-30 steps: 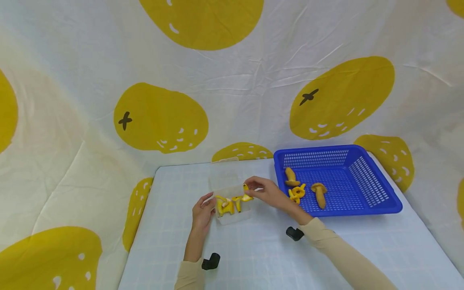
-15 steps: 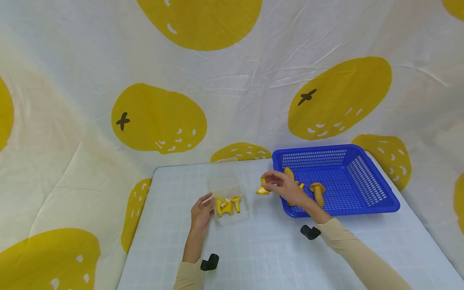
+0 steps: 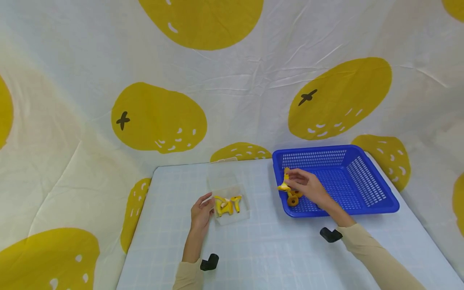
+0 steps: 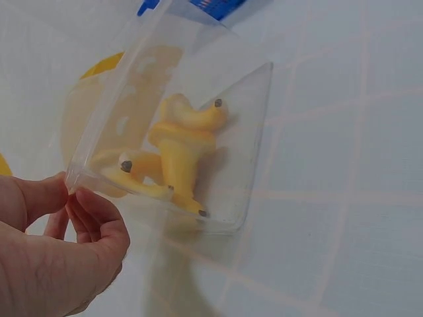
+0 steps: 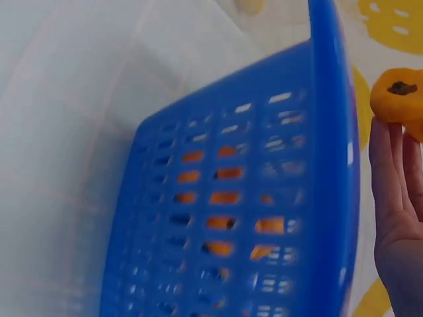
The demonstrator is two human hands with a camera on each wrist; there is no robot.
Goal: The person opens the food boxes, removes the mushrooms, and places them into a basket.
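- Moving yellow mushrooms one by one from the clear box [image 3: 232, 221] to the blue basket [image 3: 315, 158] looks like the job here, and imo this is the drop-off step.
- Right hand [image 3: 307, 186] has the held mushroom [image 3: 284, 187] pinched between thumb and fingers, stem up and cap down, over the basket's left side. In the right wrist view the fingers look pretty straight under the cap; the thumb doesn't show there.
- Can't tell if that mushroom touches the basket mushrooms [image 3: 293, 200] below it, they overlap from up top. You can spot orange bits through the basket's slots too.
- Next move, my guess: lower it a touch, then spread the fingers so it drops in. Keep it inside the rim, since it's close to the left wall and could snag or tip over the side.
- Left hand [image 3: 201, 212] is pinching the box's rim between thumb and fingertips, clearest in the left wrist view. Looks like it's just steadying a light box.
- A few box mushrooms [image 3: 226, 206] are bunched up inside, so I'd call it unfinished.
- Layout: basket sits at the far right corner of the bench [image 3: 261, 253], box is left of the middle near the far edge, with a see-through lid [image 3: 222, 180] lying behind it.
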